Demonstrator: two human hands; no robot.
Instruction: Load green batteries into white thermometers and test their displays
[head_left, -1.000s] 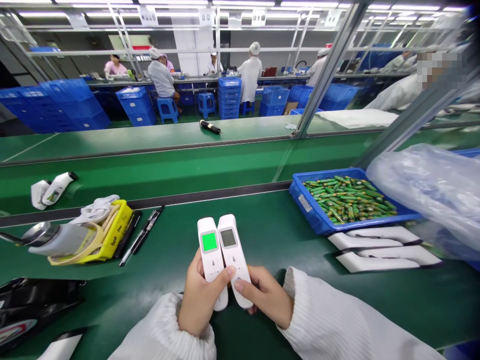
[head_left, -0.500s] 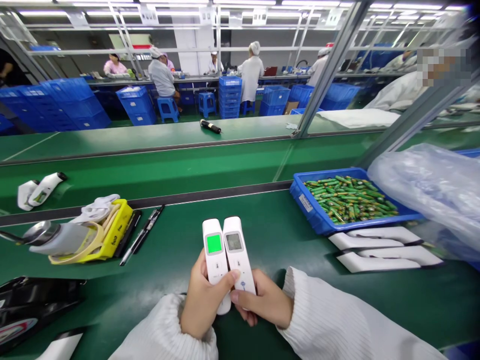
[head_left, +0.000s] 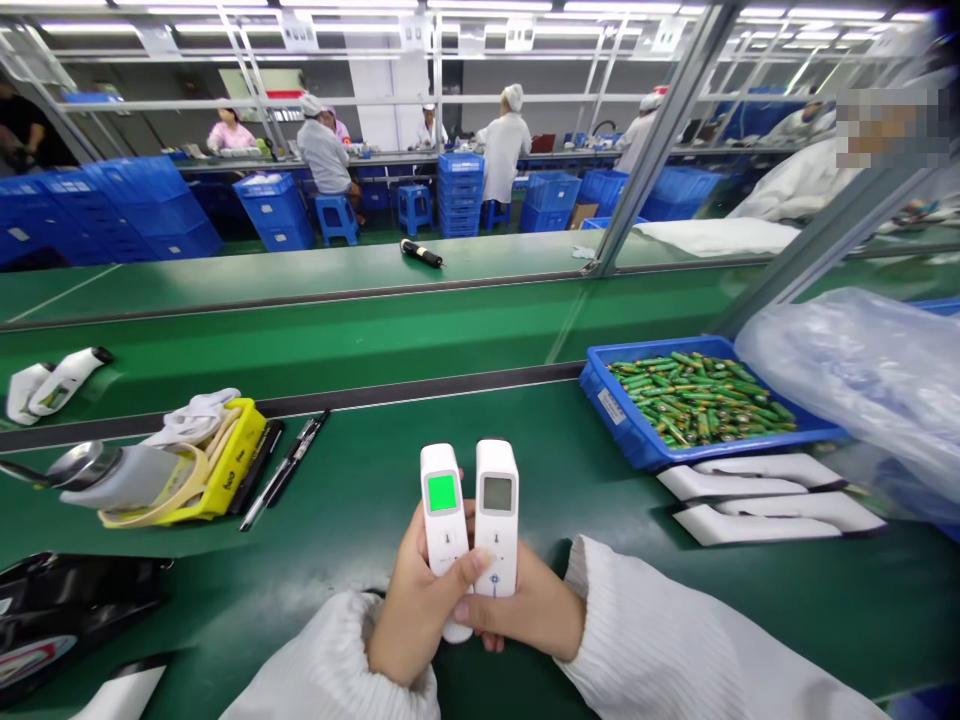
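Note:
Side by side above the green table, two white handheld thermometers are held upright, screens facing me. My left hand (head_left: 416, 590) is closed around the left thermometer (head_left: 448, 540), whose screen glows green. Its thumb reaches across to the lower face of the other one. Around the right thermometer (head_left: 496, 530), with its grey screen, my right hand (head_left: 532, 605) is closed, thumb lying across the lower body. The fingers behind both thermometers are mostly hidden.
A blue tray (head_left: 611, 400) of green batteries stands at right, with white thermometer bodies (head_left: 772, 510) before it and a plastic bag (head_left: 862, 370) beside it. At left are a yellow box (head_left: 232, 470), pens (head_left: 289, 465) and a bottle (head_left: 120, 480). Two thermometers (head_left: 60, 385) lie on the belt.
Both thermometers have shifted slightly right, and the right one has turned more upright, widening the gap between their tops. The two thermometers on the belt have moved left.

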